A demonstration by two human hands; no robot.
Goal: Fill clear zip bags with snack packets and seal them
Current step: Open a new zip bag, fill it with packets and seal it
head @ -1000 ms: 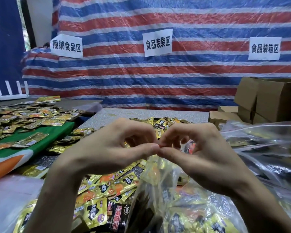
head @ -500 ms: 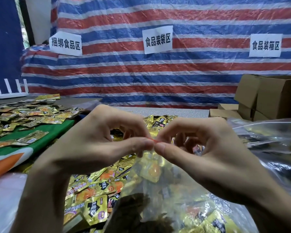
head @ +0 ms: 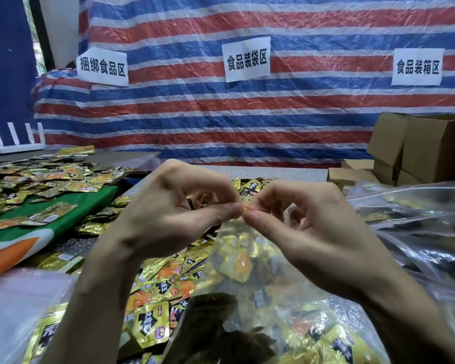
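A clear zip bag [head: 250, 271] holding gold snack packets hangs in front of me, its red zip strip at the top. My left hand [head: 168, 214] and my right hand [head: 307, 232] meet at that strip. Each pinches it between thumb and forefinger, the fingertips nearly touching. Loose gold snack packets [head: 158, 292] lie heaped on the table below the bag.
More packets [head: 45, 179] are spread over a green cloth [head: 63, 219] at the left. Filled clear bags [head: 415, 214] pile up at the right, with cardboard boxes [head: 426, 148] behind them. A striped tarp with paper signs [head: 247, 59] closes off the back.
Both hands have kept pinching the top of the bag at the same spot. The bag's zip edge sits a little higher in view, with the red strip showing between the fingertips.
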